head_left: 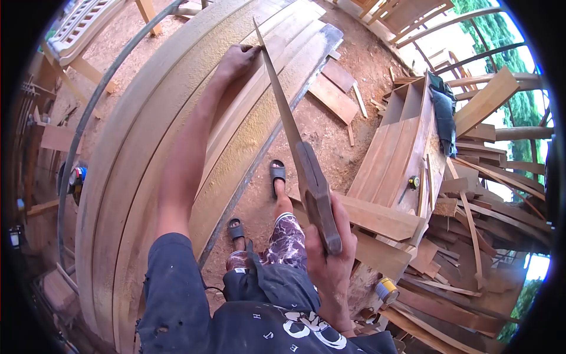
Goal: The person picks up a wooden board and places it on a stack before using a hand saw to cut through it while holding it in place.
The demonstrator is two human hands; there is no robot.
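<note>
My right hand (333, 259) is wrapped round the wooden handle of a hand saw (283, 109), whose long narrow blade points up and away toward the top of the view. My left hand (239, 61) is closed with its fingertips close beside the upper part of the blade, over the long wooden boards (171, 112). Whatever it may pinch is too small to make out. Yellow sawdust lies along the boards, which are side by side on a bench with a dark edge.
At the right stands a wooden frame (392, 153) with a dark cloth (443, 109) on it. Heaped offcuts (471, 236) lie beyond, near a yellow can (387, 290). Loose boards (333, 97) rest on the dirt floor. A curved metal bar (97, 97) rises at left.
</note>
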